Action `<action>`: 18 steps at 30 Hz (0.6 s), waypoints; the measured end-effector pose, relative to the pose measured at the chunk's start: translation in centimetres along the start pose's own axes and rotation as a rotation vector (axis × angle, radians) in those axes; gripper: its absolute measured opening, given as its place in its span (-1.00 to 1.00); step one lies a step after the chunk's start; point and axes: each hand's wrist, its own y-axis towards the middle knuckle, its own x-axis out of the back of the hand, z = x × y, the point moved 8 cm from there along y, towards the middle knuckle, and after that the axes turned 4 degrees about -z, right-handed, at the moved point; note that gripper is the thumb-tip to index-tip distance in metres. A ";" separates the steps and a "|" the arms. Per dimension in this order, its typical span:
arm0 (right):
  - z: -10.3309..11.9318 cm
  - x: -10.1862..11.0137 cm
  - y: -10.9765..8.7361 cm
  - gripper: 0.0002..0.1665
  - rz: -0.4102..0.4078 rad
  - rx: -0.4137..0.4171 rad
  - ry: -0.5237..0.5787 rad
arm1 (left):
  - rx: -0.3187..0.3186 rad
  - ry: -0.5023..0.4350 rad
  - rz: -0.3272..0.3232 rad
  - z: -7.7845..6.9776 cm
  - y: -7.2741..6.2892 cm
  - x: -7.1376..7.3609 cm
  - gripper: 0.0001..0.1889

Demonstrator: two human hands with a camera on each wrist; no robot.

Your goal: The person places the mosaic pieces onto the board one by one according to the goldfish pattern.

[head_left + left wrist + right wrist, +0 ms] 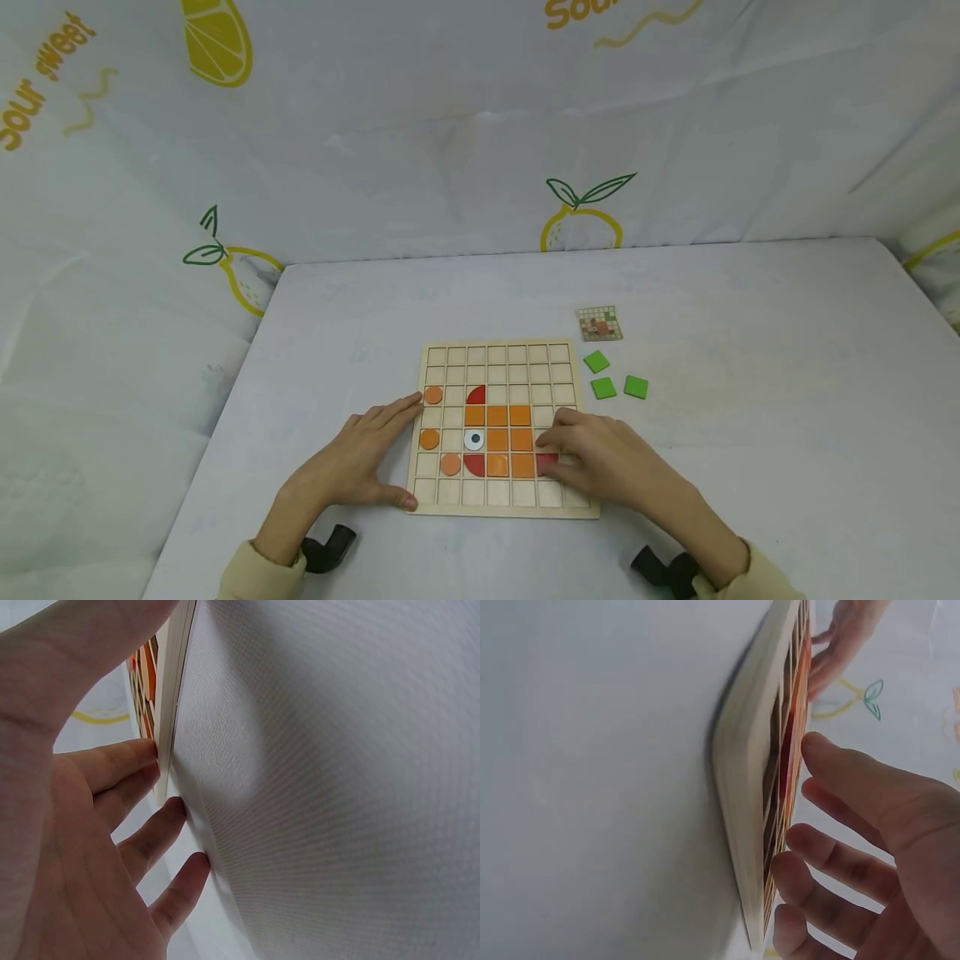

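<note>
A square wooden grid board [498, 511] lies on the table. My left hand [351, 460] rests at its left edge, fingers spread and thumb at the near corner; in the left wrist view its fingertips touch the board's side. At the right of the orange square tiles [498, 439], my right hand [611, 458] pinches a red tile [546, 461] between thumb and index finger, low in a cell. Part of that tile is hidden by the fingers. Red quarter-round tiles [475, 466], a white eye disc [474, 439] and orange round discs [429, 439] sit in other cells.
Several green square tiles [603, 387] lie right of the board. A small pattern card [599, 323] is behind them. Black wrist mounts show beside the left sleeve [262, 573] and the right sleeve [750, 579]. A lemon-print cloth [450, 167] hangs behind the table.
</note>
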 end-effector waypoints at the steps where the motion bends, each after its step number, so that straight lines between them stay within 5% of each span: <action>1: -0.2 0.3 0.0 -0.79 -0.013 -0.012 -0.005 | 0.002 0.000 0.001 0.0 0.0 0.0 0.28; 11: -4.9 3.6 0.5 -0.73 -0.119 -0.175 -0.044 | 0.000 0.000 -0.002 0.0 0.0 0.0 0.28; 18: -7.0 4.4 0.6 -0.68 -0.127 -0.196 -0.030 | -0.002 0.004 -0.001 0.0 0.0 0.0 0.28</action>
